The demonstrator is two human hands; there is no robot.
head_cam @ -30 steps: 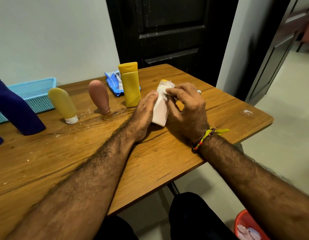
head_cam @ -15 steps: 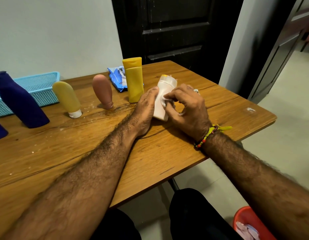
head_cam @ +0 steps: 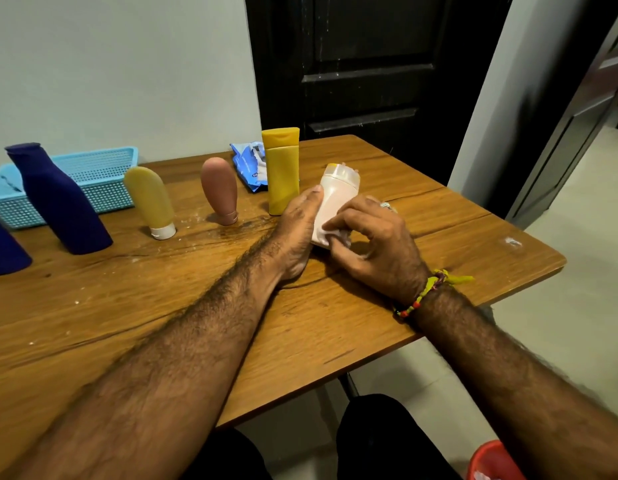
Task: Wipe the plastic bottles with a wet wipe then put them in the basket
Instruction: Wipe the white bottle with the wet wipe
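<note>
The left hand (head_cam: 297,230) steadies a white plastic bottle (head_cam: 333,202) standing on the wooden table (head_cam: 473,244); the right hand (head_cam: 373,244) pinches a white wet wipe (head_cam: 338,237) against its base. Wiping is underway. Next, the blue mesh basket (head_cam: 93,181), far left of the bottle.

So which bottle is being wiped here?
On the wooden table, look right of the tall yellow bottle. The white bottle sits between the left hand and right hand, the only white one.

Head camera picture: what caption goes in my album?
Left hand steadies a white bottle while right hand wipes it.
</note>
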